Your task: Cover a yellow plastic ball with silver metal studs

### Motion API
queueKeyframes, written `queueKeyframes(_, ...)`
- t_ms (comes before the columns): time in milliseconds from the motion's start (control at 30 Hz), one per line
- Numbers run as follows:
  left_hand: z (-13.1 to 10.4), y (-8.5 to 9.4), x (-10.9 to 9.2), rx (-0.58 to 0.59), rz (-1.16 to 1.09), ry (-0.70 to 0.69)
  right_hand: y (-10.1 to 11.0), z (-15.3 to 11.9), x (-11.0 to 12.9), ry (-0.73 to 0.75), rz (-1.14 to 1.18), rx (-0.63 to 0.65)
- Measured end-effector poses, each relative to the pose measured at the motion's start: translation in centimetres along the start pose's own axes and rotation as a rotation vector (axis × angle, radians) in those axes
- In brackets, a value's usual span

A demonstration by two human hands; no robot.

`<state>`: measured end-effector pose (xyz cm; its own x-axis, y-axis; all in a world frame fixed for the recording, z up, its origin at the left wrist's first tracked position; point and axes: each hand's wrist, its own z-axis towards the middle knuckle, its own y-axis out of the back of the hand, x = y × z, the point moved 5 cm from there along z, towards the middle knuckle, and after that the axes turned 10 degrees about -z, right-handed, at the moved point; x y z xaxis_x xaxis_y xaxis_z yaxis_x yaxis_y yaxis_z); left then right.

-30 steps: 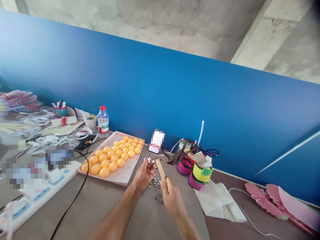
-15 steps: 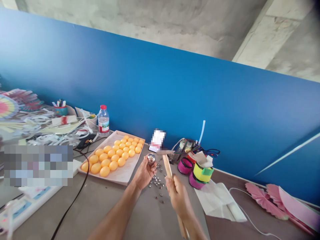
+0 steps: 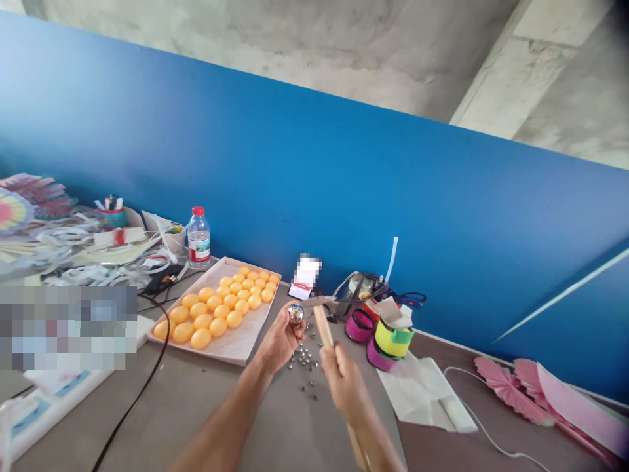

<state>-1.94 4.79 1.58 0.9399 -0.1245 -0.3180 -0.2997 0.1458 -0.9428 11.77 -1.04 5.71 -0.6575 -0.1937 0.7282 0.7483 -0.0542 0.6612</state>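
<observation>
My left hand (image 3: pixel 281 342) has its fingers wrapped round a shiny silver ball (image 3: pixel 295 314), held up above the table. A hammer (image 3: pixel 323 328) with a pale wooden handle is gripped in my right hand (image 3: pixel 344 377). Its flat metal head points left, close beside the ball; whether the two touch I cannot tell. Several small silver bells (image 3: pixel 304 358) lie scattered on the grey table (image 3: pixel 275 419) below and between my hands.
A shallow tray (image 3: pixel 250 331) of orange balls stands left, a bottle (image 3: pixel 199 239) behind it. A phone (image 3: pixel 301 288) leans on the blue partition (image 3: pixel 304 164). Purple and yellow rolls (image 3: pixel 393 339), white paper (image 3: pixel 425 393) and pink paper fans (image 3: pixel 514 390) lie right. A black cable (image 3: pixel 147 380) crosses the left.
The view has shifted slightly, so everything sits a little further left. My hands still hold the ball and the hammer, with the hammer head near the ball as before.
</observation>
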Motion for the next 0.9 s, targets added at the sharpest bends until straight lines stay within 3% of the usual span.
queueKeyframes(133,-0.1,0.1,0.3,-0.008,0.0,0.022,-0.7,0.3,-0.7,-0.025,0.014,0.055)
queueKeyframes(267,-0.1,-0.1,0.3,-0.004,-0.006,0.039,1.0,1.0,-1.6,-0.044,0.033,-0.018)
queueKeyframes(400,-0.1,-0.1,0.2,-0.065,0.065,-0.016,1.7,1.9,-3.5,-0.054,-0.293,-0.107)
queueKeyframes(533,-0.3,-0.1,0.4,-0.042,0.184,-0.011,0.8,2.4,-6.0,-0.16,-0.54,-0.07)
queueKeyframes(767,-0.7,-0.6,0.0,-0.061,0.32,-0.112,0.8,2.6,-8.9,-0.29,-0.738,-0.037)
queueKeyframes(900,-0.9,-0.6,-0.4,-0.09,0.469,-0.22,1.0,2.8,-9.6,-0.26,-0.816,-0.062)
